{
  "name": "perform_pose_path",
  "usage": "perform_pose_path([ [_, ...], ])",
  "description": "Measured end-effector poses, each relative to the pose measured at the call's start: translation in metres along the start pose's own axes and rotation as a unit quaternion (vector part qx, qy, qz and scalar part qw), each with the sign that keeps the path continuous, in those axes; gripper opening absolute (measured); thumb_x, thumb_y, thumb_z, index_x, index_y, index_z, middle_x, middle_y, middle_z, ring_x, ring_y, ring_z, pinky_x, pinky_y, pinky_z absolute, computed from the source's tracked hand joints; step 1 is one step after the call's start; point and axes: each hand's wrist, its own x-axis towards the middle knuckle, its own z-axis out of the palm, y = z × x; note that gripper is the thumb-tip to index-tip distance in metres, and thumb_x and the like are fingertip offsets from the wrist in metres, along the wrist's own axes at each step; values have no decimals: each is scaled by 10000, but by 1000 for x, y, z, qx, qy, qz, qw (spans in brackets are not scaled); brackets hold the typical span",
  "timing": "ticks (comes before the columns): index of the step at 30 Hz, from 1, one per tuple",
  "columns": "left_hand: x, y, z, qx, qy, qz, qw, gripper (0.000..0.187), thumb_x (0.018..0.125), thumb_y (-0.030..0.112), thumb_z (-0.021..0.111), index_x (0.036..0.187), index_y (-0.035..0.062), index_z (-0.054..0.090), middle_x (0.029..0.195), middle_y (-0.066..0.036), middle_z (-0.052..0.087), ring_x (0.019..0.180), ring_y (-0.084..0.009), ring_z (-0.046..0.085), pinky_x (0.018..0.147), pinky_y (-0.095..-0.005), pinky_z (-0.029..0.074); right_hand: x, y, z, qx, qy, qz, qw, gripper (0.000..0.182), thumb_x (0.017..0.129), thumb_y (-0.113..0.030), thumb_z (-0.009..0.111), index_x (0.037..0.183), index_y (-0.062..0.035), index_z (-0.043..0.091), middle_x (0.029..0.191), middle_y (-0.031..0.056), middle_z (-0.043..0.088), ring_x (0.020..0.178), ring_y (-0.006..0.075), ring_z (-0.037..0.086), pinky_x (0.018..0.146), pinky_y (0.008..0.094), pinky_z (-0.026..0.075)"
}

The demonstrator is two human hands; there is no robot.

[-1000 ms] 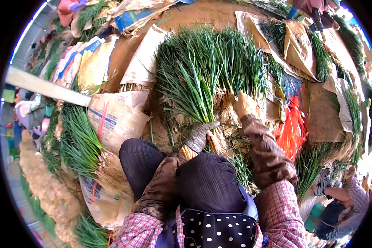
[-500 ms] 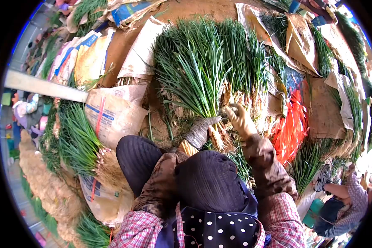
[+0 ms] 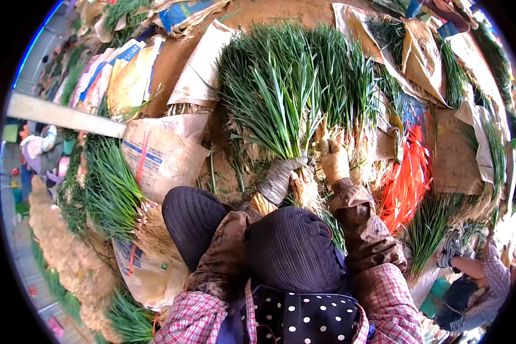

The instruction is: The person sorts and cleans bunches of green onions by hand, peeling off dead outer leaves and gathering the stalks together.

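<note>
My left hand, in a grey glove, is closed around the lower stems of a bunch of green garlic. Its leaves fan out away from me, and its pale roots hang below my fist on the right. My right hand, in a tan glove, is just right of the bunch with fingers curled together at the root ends of the pile. Whatever is between those fingers is hidden. More green garlic lies behind, with leaves pointing away and roots toward me.
Red plastic ties lie to the right. A tied bundle rests at left beside a paper sack. A pale beam juts in from the left. Another person is at the lower right. My bent knees are close below my hands.
My right hand has moved slightly up and away from the held bunch, its fingers now curled by the pile's roots. My left hand keeps its grip, and the bunch's roots have turned slightly.
</note>
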Motion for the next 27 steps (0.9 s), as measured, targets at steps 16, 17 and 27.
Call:
perform_pose_path([
  [16,-3,-9,-8,259,84,61,960,190,727,81,721,891,12,657,702,-68,652,542,-157,584,499,-289,477,-21,-50,15,-464,84,-278,837,293,909,-287,547,681,-106,517,509,34,479,431,176,471,432,323,434],
  [17,-6,-5,-5,252,65,79,962,203,742,51,697,939,15,666,777,-68,674,630,-159,615,578,-299,507,-19,-47,11,-496,96,-331,797,297,908,-288,546,672,-113,506,482,20,450,403,166,445,402,313,417],
  [27,-18,2,4,25,-9,-4,1000,243,770,161,687,939,-3,627,792,-90,638,699,-204,611,648,-322,519,-1,-51,-13,306,-112,194,925,273,898,-336,602,933,-70,649,672,0,587,474,117,514,435,261,467],
])
